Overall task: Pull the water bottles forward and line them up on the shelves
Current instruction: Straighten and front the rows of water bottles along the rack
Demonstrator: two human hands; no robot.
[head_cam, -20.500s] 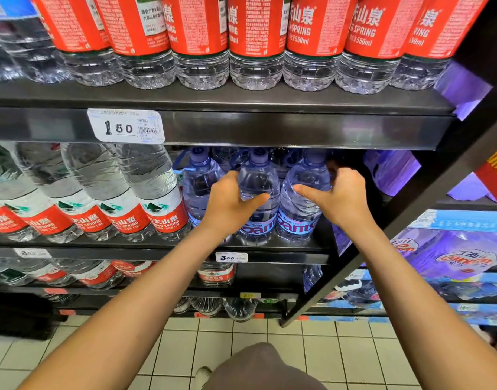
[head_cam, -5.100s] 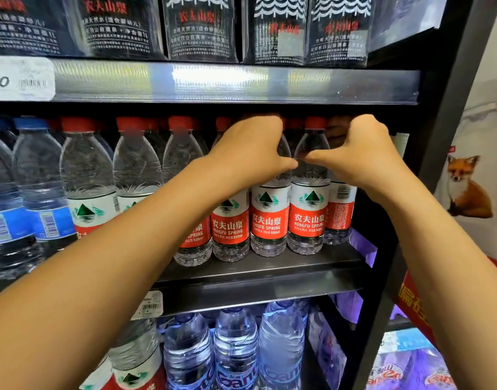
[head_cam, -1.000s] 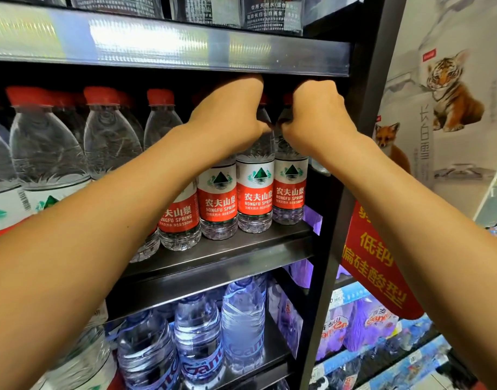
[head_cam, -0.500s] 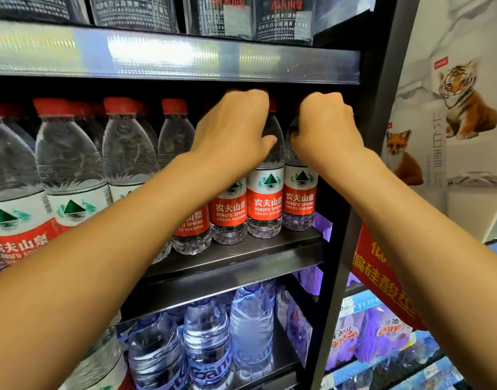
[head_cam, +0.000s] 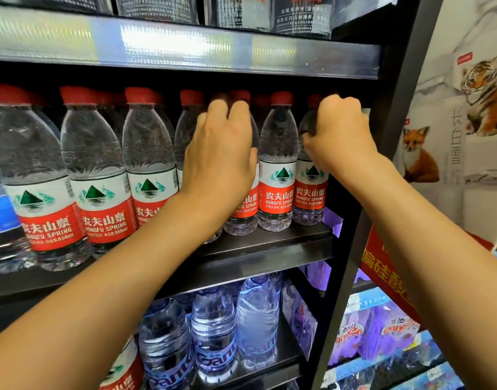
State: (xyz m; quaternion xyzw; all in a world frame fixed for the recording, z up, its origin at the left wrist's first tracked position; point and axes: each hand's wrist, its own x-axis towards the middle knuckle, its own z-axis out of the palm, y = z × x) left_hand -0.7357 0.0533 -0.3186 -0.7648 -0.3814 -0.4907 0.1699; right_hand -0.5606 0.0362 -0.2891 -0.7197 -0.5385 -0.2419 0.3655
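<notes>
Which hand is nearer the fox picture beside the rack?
Right. The right hand grips the end bottle by the rack's post; the left hand is farther from the fox picture.

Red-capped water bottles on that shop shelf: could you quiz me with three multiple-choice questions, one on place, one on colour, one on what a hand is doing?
1. Where does the right hand grip?
A. the rightmost Nongfu Spring bottle
B. a bottle on the lower shelf
C. the shelf edge

2. What colour are the bluish bottles below?
A. green
B. pale blue
C. red

3. How is the left hand?
A. hanging idle
B. curled round a bottle's shoulder
C. flat on the shelf

Answers: A, its fingers wrap that bottle's neck; B, their plastic looks pale blue; B, its fingers curve over a bottle.
</notes>
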